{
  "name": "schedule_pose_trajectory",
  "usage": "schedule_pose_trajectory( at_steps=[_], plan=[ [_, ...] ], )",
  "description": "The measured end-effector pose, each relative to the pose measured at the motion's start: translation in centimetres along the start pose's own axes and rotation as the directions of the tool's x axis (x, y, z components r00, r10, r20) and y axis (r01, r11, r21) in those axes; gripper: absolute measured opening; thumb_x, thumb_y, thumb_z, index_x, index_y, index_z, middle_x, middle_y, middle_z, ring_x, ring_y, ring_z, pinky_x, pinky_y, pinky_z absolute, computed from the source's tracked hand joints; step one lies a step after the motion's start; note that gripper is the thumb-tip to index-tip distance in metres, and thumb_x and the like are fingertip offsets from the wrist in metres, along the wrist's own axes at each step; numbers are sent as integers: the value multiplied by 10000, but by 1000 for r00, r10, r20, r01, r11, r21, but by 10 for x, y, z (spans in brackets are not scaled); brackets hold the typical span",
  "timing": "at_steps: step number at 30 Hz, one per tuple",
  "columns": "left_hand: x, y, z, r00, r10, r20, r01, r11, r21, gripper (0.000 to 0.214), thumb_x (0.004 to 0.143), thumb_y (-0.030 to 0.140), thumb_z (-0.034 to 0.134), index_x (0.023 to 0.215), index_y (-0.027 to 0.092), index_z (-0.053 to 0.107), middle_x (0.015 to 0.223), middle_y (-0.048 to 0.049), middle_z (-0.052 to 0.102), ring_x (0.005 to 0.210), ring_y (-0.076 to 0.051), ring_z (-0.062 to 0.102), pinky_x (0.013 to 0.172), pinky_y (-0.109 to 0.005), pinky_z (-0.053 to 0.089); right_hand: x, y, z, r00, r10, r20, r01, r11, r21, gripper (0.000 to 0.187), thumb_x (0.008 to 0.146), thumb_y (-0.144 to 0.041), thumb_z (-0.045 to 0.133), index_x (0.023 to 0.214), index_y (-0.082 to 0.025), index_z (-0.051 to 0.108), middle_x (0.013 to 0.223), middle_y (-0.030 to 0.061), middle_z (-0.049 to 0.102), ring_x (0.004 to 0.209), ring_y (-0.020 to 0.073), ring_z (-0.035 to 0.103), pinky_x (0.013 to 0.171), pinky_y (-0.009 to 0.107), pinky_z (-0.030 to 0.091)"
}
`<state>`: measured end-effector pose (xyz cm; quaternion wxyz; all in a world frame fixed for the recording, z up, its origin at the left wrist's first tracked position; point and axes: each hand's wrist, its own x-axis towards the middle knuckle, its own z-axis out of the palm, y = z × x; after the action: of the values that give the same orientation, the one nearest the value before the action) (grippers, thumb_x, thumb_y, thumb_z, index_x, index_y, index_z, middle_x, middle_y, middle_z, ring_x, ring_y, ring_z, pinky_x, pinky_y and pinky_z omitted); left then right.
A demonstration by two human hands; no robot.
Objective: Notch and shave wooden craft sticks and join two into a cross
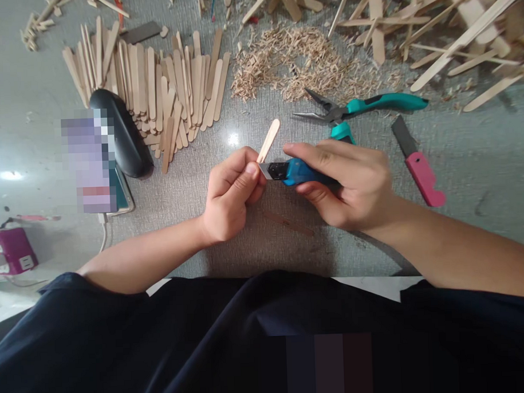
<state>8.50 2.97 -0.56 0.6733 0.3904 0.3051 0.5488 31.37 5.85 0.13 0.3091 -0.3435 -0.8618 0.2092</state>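
Observation:
Between the thumb and fingers of my left hand (231,197) a wooden craft stick (269,138) is pinched, its rounded end pointing up and to the right. My right hand (351,182) is closed around a blue utility knife (302,172). The knife's short blade lies against the stick, close to my left thumb. Part of the knife's handle is hidden by my right fingers. Beneath my hands, another thin wooden stick (288,222) lies on the grey table (178,251).
Teal-handled needle-nose pliers (383,103) and a pink-handled blade (422,176) lie at right. Wood shavings (300,60) are heaped at the back, with loose sticks (454,29) beyond. Stacked craft sticks (155,91), a black case (120,132) and a phone (89,162) on a cable are at left.

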Motion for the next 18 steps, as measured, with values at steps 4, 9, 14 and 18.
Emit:
schedule_pose_trajectory(
  at_steps=[4, 9, 14, 18],
  plan=[
    [0, -2, -2, 1000, -18, -11, 18, 1000, 15, 483, 1095, 616, 751, 850, 245, 560, 530, 121, 267, 418, -66, 236, 447, -219, 207, -3, -2, 1, 995, 91, 38, -87, 993, -78, 542, 1210, -561, 516, 1570, -234, 755, 1034, 96, 817, 865, 252, 762, 743, 389, 619],
    [2, 1, 0, 996, -81, -35, 81, 997, 12, 521, 1073, 646, 769, 832, 250, 529, 522, 126, 257, 425, -65, 217, 449, -233, 204, -6, 2, 8, 998, 35, -45, -41, 988, -148, 535, 1182, -584, 595, 1536, -230, 786, 958, 72, 774, 775, 217, 700, 693, 359, 571],
    [2, 2, 2, 995, -78, -65, 78, 997, -7, 491, 1085, 610, 759, 838, 246, 542, 542, 129, 239, 434, -63, 202, 447, -229, 196, -6, 6, 14, 991, -5, -130, -23, 978, -209, 582, 1196, -650, 554, 1486, -218, 815, 930, 67, 753, 750, 198, 671, 715, 352, 565],
    [1, 1, 1, 997, -65, -48, 63, 998, -31, 465, 1091, 578, 752, 837, 243, 551, 546, 128, 224, 435, -64, 197, 445, -227, 196, -5, 5, 12, 990, -29, -137, -8, 963, -268, 630, 1193, -711, 520, 1442, -234, 847, 873, 49, 735, 709, 189, 645, 676, 341, 546]
  ],
)
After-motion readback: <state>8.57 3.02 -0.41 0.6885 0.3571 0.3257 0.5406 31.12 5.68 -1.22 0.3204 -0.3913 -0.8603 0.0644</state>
